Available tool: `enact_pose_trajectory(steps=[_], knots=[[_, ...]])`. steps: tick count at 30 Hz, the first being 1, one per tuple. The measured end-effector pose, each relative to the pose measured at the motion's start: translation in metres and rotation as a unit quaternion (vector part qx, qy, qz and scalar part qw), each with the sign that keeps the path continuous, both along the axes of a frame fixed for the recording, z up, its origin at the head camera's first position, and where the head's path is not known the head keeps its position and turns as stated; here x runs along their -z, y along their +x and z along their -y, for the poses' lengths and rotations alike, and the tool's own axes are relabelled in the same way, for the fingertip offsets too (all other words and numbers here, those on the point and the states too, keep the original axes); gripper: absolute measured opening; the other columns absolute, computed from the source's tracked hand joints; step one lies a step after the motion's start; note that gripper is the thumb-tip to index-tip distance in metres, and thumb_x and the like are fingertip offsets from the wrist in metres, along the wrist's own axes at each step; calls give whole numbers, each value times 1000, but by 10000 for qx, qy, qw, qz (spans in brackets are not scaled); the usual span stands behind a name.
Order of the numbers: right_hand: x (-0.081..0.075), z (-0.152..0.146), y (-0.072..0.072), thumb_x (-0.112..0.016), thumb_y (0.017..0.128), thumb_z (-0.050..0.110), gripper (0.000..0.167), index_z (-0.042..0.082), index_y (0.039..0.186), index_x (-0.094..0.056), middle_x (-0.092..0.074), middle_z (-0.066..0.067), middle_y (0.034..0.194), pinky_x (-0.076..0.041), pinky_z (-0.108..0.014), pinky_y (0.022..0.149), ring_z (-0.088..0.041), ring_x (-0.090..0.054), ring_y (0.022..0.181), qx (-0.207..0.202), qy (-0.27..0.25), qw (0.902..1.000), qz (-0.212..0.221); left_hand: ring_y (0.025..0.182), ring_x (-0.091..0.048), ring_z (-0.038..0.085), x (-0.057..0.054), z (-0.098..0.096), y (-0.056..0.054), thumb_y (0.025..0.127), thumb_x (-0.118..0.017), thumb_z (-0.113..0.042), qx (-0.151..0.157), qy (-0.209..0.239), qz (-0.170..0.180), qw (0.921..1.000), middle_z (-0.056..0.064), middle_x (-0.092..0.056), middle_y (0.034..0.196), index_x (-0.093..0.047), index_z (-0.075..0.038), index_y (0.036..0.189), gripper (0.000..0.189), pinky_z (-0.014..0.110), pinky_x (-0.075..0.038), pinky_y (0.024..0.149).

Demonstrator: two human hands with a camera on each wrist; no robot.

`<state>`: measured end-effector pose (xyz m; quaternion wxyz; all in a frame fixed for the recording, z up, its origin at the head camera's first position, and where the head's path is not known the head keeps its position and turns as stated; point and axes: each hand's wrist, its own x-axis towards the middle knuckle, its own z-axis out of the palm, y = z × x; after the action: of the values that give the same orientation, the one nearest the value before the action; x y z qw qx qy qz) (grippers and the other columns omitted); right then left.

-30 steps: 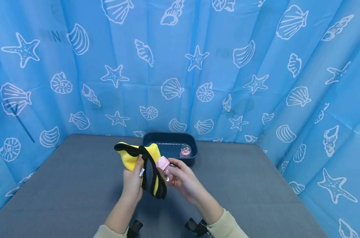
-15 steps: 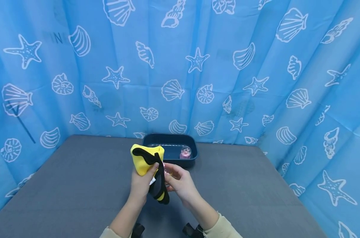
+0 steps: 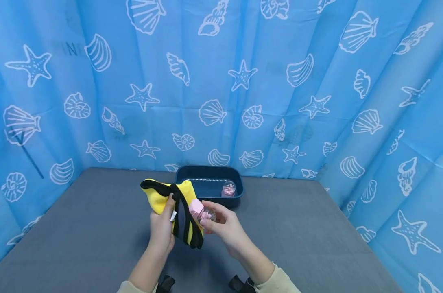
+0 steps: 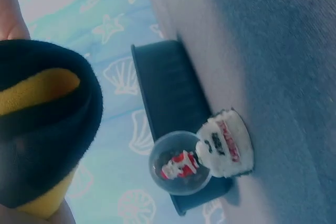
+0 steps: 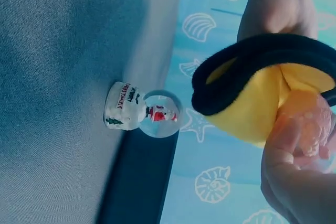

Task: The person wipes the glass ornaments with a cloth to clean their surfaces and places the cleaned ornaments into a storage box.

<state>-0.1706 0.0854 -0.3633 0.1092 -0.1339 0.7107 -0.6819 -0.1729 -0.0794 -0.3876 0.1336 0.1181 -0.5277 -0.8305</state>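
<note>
Blue shell-print curtain [image 3: 206,61] behind, grey counter [image 3: 298,236] in front. Pink snow globe [image 3: 197,208] is in the air, mid-scene, near side of the dark blue bin [image 3: 206,173], which sits at the far edge. Right grip [image 3: 225,226] pinches its dome between thumb and fingers; left grip [image 3: 160,230] pinches a yellow-and-black cloth [image 3: 183,213] against the base. Globe probably stiff, light to middling, dome slippery and breakable; faceted base looks the safer hold. Cloth should be soft, floppy, easy to bunch anywhere. Looks: globe tilted, base up and left, clear dome, pale pink stuff inside, details blurred; cloth yellow, black edging, white tag. Second pink globe [image 3: 228,189] upright in bin, right side. White-based Santa globe [image 5: 139,109] stands on counter, nearer than bin, wrist views only.
</note>
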Motion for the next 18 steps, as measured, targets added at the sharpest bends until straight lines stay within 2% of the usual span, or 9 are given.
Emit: enact_pose_trajectory(steps=[3, 6, 12, 15, 18], knots=[[0, 1, 0, -70, 91, 14, 55, -3, 137, -44, -61, -14, 118, -55, -31, 80, -19, -58, 90, 280, 193, 9994, -86, 98, -60, 7, -2, 0, 3, 95, -59, -43, 71, 19, 0, 10000, 3, -54, 115, -39, -7, 130, 54, 19, -49, 86], [2, 2, -1, -71, 89, 10, 50, -4, 131, -48, -63, -13, 111, -55, -30, 80, -20, -58, 88, 523, 494, 9961, -505, 96, -57, 9, -3, -6, 6, 96, -60, -37, 153, -137, -116, 9997, 0, -56, 110, -42, -5, 129, 50, 21, -48, 87], [9, 6, -2, -72, 86, 3, 37, -1, 118, -55, -61, -10, 93, -49, -23, 66, -20, -53, 78, 702, 1004, 9785, -1657, 96, -56, 12, 0, -17, 6, 95, -64, -20, 531, -339, -378, 9973, 2, -56, 106, -43, 0, 127, 43, 25, -47, 89], [11, 8, -2, -73, 85, 3, 36, 1, 117, -56, -59, -8, 91, -49, -24, 69, -19, -53, 79, 742, 1138, 9699, -2024, 99, -54, 14, 2, -18, 5, 93, -65, -16, 693, -383, -395, 9961, 4, -54, 110, -40, -1, 130, 48, 32, -44, 94], [11, 10, -1, -74, 84, 3, 35, 2, 115, -57, -60, -7, 96, -52, -28, 74, -20, -54, 85, 750, 1224, 9640, -2240, 101, -54, 15, 3, -18, 4, 93, -66, -18, 669, -358, -390, 9964, 6, -54, 113, -38, -1, 132, 50, 38, -41, 98]])
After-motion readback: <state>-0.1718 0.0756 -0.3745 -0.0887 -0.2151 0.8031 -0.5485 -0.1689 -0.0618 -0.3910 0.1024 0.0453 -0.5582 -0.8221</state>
